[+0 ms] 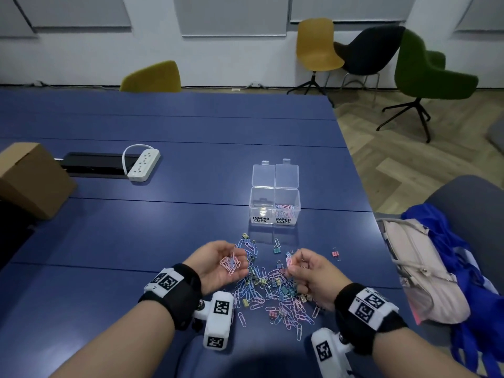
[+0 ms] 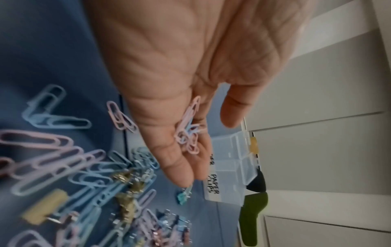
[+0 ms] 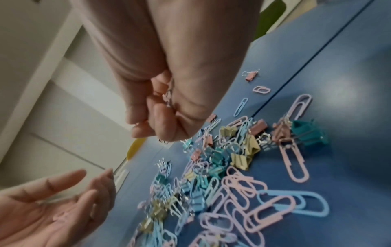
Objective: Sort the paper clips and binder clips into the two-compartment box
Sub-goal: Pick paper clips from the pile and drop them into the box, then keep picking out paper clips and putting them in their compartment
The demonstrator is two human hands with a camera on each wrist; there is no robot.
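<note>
Dozens of paper clips [image 1: 275, 296] and binder clips [image 1: 283, 289], pink, blue, teal and yellow, lay mixed in a heap on the blue desk [image 1: 163, 227], between the two wrists and just short of the box [image 1: 275, 205]; one pink binder clip [image 1: 336, 253] lay apart to the right of the heap. The box stood clear and open, both lids tipped back; its left half read BINDER CLIPS, its right half read PAPER CLIPS and held some pink paper clips. The left hand [image 1: 221, 264] was cupped palm up above the heap's left edge, fingers loosely bent, carrying a small bunch [image 1: 231, 264] of pink and blue paper clips. The right hand [image 1: 308, 271] hung over the heap's right side, fingers curled, pinching a pink paper clip at the fingertips; the right wrist view showed some small clips tucked inside the fist too, too blurred to tell their kind. A white power strip [image 1: 143, 165] and a cardboard carton [image 1: 32, 181] sat far left on the desk; a pale bag [image 1: 420, 271] on blue cloth lay on a seat at the right; chairs [image 1: 316, 47] stood by the wall.
</note>
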